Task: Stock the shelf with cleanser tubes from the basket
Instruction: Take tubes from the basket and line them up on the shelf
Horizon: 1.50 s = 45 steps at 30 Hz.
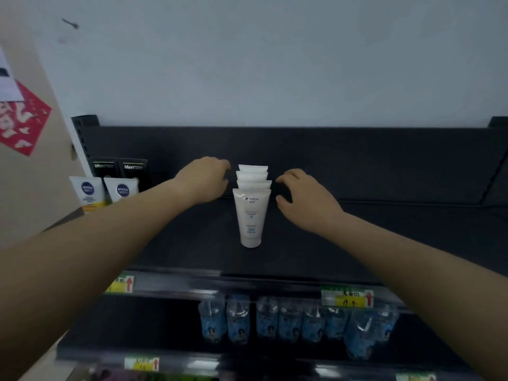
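Top shelf (357, 243), black, seen from above and in front. Four white cleanser tubes (250, 215) stand cap-down in a single file at mid-shelf, running from near to far. Only the nearest one shows its printed face; the three behind show just their flat crimped ends.

Left hand (204, 180): reaches in on the left of the row, level with the far tubes. Its fingers are loosely bent with the tips toward the row, and it holds nothing. Cannot tell whether the fingertips touch a tube.

Right hand (305, 199): just right of the row, palm down, fingers spread and slightly bent. It holds nothing, and a clear gap of shelf shows between it and the tubes.

Far left of the same shelf: two white tubes with blue round logos (88, 193) stand in front of two black tubes marked "Men" (133, 171).

On the shelf below is a row of clear water bottles with blue labels (288, 320). Yellow-green price tags with red arrows (347, 296) are on the shelf edges. A red paper cutting (22, 125) is on the wall at left.
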Motion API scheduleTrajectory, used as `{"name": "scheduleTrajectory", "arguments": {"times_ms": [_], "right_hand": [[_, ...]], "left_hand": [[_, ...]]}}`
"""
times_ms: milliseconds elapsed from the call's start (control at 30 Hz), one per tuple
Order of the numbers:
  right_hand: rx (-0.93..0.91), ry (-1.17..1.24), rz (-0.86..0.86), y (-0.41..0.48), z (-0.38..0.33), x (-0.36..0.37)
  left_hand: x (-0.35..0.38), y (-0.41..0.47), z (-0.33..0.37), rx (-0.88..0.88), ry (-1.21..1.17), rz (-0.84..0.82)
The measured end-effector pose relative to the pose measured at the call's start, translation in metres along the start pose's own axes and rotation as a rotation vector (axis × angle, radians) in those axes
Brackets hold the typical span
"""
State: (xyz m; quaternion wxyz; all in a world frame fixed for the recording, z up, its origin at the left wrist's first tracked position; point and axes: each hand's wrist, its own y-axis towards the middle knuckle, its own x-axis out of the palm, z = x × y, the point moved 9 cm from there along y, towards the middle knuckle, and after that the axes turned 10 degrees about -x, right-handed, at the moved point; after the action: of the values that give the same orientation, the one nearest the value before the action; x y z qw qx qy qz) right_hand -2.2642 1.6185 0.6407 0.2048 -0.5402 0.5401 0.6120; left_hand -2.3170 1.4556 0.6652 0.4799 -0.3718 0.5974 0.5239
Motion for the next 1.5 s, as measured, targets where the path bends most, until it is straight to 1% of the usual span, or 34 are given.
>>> {"name": "scheduleTrajectory", "arguments": {"times_ms": [233, 433, 567, 767, 967, 1167, 1300, 1367, 1500], "right_hand": [[-0.176, -0.069, -0.031, -0.023, -0.054, 0.013], [-0.357, -0.001, -0.033, -0.043, -0.119, 0.043], [-0.453, 0.061, -0.119, -0.058, -0.169, 0.073], [-0.582, 0.085, -0.195, -0.075, -0.258, 0.108], [-0.666, 0.128, -0.269, -0.088, -0.345, 0.156], [-0.733, 0.132, -0.378, -0.111, -0.420, 0.223], [-0.771, 0.134, -0.486, -0.126, -0.454, 0.272], [-0.774, 0.142, -0.517, -0.131, -0.463, 0.288], [-0.783, 0.145, -0.631, -0.144, -0.484, 0.336]], "left_hand": [[0.000, -0.077, -0.014, -0.075, 0.033, 0.046], [0.010, -0.150, -0.040, -0.140, 0.199, 0.078], [0.024, -0.203, -0.072, -0.238, 0.206, 0.010], [0.040, -0.277, -0.140, -0.360, 0.244, -0.016], [0.058, -0.346, -0.210, -0.480, 0.226, -0.073], [0.099, -0.411, -0.282, -0.562, 0.193, -0.166], [0.136, -0.447, -0.325, -0.607, 0.152, -0.238], [0.151, -0.461, -0.339, -0.630, 0.110, -0.241], [0.192, -0.491, -0.373, -0.729, -0.011, -0.300]]}}
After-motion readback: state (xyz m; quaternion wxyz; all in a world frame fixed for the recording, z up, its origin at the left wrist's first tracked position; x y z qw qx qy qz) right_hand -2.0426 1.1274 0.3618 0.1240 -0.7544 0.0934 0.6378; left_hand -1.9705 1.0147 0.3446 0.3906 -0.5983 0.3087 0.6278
